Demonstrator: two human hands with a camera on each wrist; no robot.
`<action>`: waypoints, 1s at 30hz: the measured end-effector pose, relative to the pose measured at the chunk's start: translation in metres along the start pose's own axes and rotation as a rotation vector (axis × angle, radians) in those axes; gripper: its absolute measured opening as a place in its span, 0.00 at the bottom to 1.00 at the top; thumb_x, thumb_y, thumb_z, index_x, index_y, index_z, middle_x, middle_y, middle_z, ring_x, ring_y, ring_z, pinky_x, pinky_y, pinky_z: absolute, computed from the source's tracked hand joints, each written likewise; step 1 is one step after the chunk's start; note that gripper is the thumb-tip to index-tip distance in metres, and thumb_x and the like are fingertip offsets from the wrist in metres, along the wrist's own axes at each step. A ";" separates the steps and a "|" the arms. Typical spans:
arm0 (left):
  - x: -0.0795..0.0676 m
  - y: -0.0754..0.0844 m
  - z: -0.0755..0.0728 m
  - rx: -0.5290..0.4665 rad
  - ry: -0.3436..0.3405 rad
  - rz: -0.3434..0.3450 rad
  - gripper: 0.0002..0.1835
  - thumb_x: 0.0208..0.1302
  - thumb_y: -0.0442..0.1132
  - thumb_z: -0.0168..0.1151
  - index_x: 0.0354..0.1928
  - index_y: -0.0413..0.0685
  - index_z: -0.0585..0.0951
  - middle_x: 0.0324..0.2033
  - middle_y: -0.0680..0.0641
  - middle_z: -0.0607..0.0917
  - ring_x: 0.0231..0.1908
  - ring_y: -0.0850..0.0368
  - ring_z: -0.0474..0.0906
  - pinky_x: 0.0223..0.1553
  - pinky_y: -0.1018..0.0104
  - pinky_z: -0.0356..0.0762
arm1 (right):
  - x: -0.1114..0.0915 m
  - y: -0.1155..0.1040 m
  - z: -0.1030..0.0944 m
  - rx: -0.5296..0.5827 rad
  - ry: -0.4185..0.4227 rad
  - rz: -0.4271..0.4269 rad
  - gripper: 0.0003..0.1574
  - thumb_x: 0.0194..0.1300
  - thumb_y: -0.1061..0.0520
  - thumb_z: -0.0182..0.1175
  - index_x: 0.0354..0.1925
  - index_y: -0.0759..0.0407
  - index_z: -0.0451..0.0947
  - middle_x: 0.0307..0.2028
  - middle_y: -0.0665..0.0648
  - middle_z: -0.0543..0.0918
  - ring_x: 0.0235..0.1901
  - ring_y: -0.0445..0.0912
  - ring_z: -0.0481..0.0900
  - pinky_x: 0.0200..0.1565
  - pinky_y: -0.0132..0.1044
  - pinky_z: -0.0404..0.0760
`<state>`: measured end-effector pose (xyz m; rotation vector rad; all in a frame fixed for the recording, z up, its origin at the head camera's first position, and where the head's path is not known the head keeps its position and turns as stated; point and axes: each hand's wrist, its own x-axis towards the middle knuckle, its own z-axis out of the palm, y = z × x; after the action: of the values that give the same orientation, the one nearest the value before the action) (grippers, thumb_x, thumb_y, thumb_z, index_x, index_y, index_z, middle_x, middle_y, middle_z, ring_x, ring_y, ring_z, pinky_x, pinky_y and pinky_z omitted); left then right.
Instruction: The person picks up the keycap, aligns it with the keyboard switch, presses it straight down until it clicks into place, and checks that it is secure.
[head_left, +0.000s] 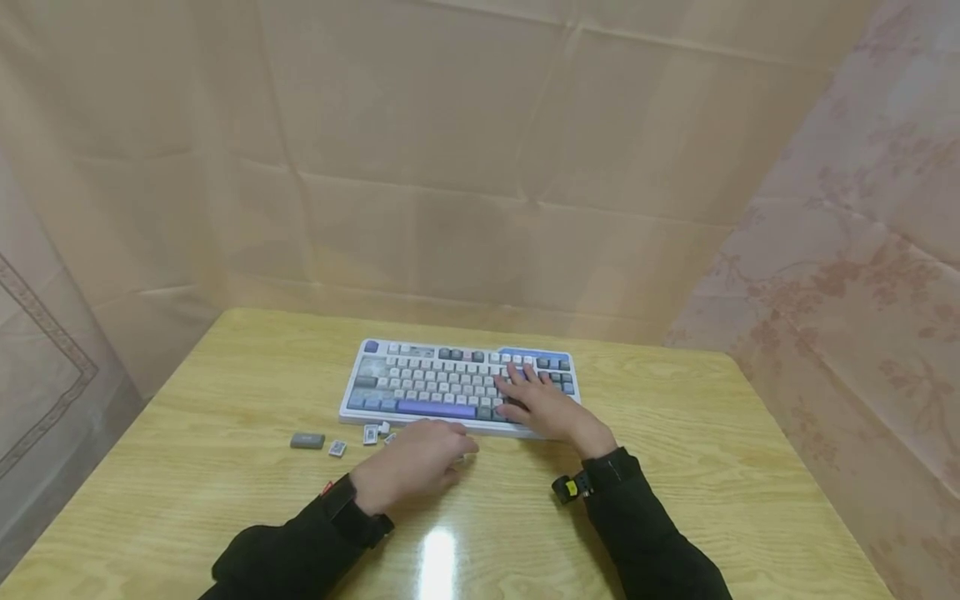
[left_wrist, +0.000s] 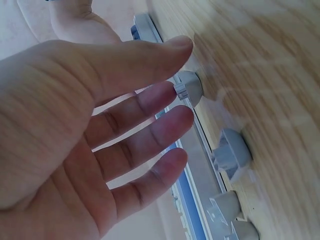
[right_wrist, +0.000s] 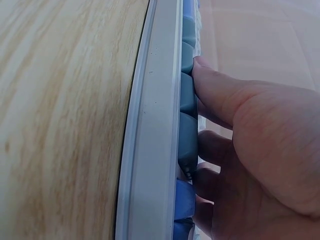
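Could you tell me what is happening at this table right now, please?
A person sits at a wooden table with a keyboard in front of them. Their right hand rests flat on the keys at the keyboard's right end. Their left hand, fingers straight, reaches toward loose keycaps lying on the table just in front of the keyboard.

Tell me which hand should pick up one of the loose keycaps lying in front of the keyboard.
Left. The left hand hovers open beside the loose keycaps on the table, while the right hand rests flat on the keyboard, probably steadying it.
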<state>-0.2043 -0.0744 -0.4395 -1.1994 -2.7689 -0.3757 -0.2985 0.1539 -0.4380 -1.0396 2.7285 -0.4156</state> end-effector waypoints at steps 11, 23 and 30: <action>-0.004 -0.007 -0.006 -0.087 0.007 -0.056 0.04 0.53 0.33 0.67 0.27 0.51 0.85 0.26 0.57 0.82 0.29 0.65 0.75 0.34 0.69 0.75 | 0.000 0.002 0.001 0.007 0.005 0.004 0.37 0.71 0.41 0.46 0.71 0.55 0.56 0.72 0.64 0.48 0.70 0.61 0.39 0.66 0.58 0.41; -0.005 -0.017 -0.004 -0.203 -0.045 -0.082 0.03 0.55 0.35 0.67 0.29 0.52 0.84 0.25 0.60 0.81 0.25 0.67 0.74 0.31 0.72 0.74 | 0.000 0.002 0.001 0.004 0.008 -0.004 0.37 0.72 0.42 0.46 0.71 0.57 0.57 0.72 0.65 0.48 0.70 0.61 0.40 0.65 0.58 0.42; -0.006 -0.021 -0.004 -0.171 -0.005 -0.057 0.04 0.56 0.32 0.65 0.28 0.50 0.84 0.24 0.58 0.82 0.25 0.68 0.73 0.30 0.70 0.75 | -0.001 0.001 0.001 0.004 0.011 0.000 0.37 0.71 0.41 0.46 0.71 0.55 0.57 0.72 0.64 0.48 0.70 0.61 0.39 0.66 0.57 0.42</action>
<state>-0.2156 -0.0932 -0.4401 -1.1573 -2.8289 -0.6274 -0.2985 0.1548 -0.4394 -1.0396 2.7359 -0.4277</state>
